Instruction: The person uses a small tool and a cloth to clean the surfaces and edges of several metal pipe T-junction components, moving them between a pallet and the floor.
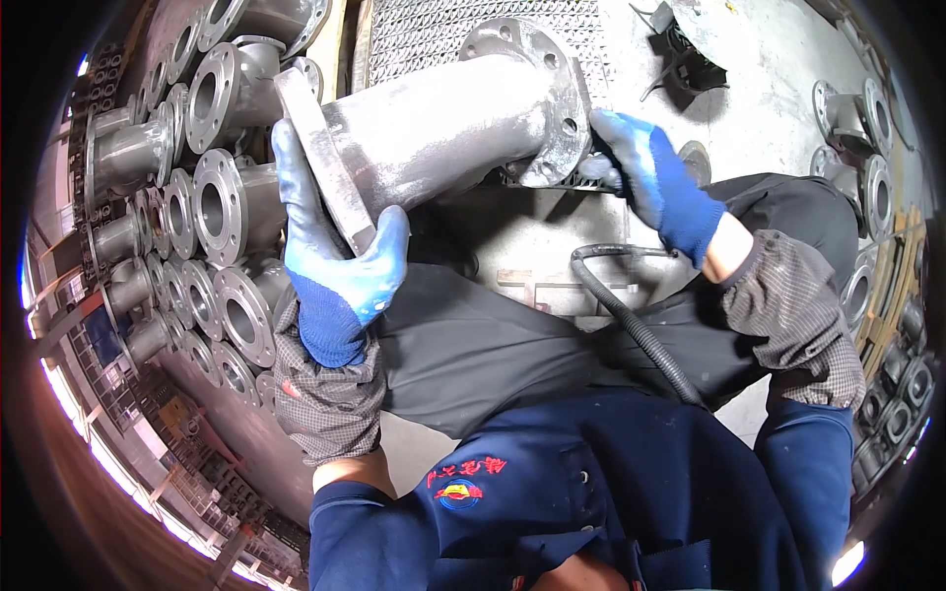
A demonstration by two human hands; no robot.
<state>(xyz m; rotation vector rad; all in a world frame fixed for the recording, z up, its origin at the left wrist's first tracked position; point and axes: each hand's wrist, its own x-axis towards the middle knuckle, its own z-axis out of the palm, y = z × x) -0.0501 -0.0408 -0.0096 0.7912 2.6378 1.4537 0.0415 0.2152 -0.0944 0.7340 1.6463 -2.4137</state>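
A short grey metal flanged pipe lies tilted in front of me, its right end higher than its left. Bolt holes show in the round flange at the right end, while the left flange is seen almost edge-on. My left hand, in a blue and grey work glove, is wrapped round the lower edge of the left flange, thumb on one side and fingers on the other. At the rim of the right flange, my gloved right hand curls its fingers against the metal; its fingertips are partly hidden.
Stacked flanged pipes crowd the left side, and more flanged pipes stand at the right. Behind the workpiece lies a metal grating. A black corrugated hose crosses by my legs. A dark object sits on the floor beyond.
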